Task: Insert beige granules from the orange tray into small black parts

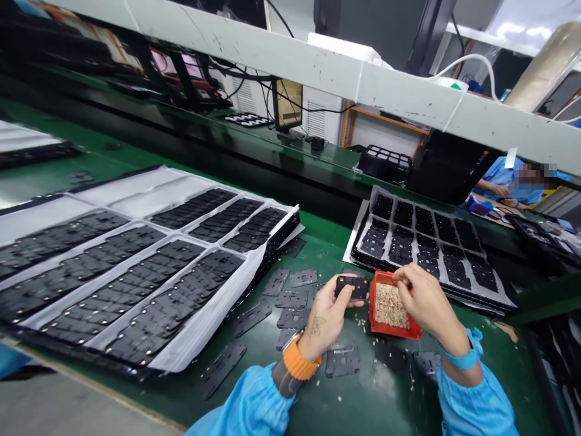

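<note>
Left hand (324, 321) is pinching a small black block (351, 287) between thumb and fingers, long axis running toward the red tray (379, 318) just beside it — right hand (429, 297) is holding fingertips pressed together over the pale granules (388, 307), nearer the tray.

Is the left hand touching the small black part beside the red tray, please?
Touching: the head view shows the left hand pinching the small black part between thumb and fingers.

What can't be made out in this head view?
Head view:
- Black rectangular part in the left hand: underside hidden by the fingers.
- Right hand: anything between its fingertips hidden by fingers.
- Red plastic tray: floor hidden by pale granules.
- Black rack: cut off by the right edge.
</note>
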`<state>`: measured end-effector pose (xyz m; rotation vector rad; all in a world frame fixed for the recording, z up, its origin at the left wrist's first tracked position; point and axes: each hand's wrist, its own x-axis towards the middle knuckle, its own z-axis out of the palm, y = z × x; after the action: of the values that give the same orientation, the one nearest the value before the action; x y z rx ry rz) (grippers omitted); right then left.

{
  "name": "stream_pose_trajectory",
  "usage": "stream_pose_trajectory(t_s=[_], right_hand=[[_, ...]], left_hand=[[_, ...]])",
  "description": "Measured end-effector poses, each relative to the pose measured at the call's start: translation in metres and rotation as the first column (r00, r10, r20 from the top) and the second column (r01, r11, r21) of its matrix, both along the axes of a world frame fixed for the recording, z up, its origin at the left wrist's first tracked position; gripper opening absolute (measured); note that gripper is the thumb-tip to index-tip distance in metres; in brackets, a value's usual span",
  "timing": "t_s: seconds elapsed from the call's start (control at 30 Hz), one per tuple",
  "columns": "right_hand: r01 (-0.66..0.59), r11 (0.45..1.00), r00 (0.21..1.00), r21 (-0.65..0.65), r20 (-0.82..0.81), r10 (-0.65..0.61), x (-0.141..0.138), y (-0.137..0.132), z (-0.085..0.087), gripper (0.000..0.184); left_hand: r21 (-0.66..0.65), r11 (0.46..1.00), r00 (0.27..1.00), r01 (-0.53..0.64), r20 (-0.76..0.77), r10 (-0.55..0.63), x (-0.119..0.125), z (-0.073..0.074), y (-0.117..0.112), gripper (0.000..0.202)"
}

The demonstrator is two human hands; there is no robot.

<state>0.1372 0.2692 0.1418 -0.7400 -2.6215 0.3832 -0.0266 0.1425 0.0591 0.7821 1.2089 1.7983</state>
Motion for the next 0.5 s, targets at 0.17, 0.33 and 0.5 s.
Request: stream_pose_trajectory(t_s=[0.17, 0.33, 0.5], right_hand=[[-0.179, 0.982, 0.983, -0.057, -0.059, 0.176, -0.014, -0.012, -0.01, 0.018], [-0.45, 0.893, 0.888, 0.033, -0.094, 0.451, -0.039, -0.043, -0.016, 0.028], [-0.405, 0.898, 0.904, 0.17, -0.073, 0.421, -0.035, -0.047, -0.039, 0.037]], left_hand=[[0.021, 1.0, 1.0, 0.006, -0.022, -0.005, 0.002, 0.005, -0.004, 0.034], [0.011, 1.0, 0.993, -0.008, -0.116, 0.01, 0.0, 0.003, -0.005, 0.018], [-0.03, 0.998, 0.98, -0.056, -0.194, 0.05, 0.005, 0.003, -0.001, 0.01]])
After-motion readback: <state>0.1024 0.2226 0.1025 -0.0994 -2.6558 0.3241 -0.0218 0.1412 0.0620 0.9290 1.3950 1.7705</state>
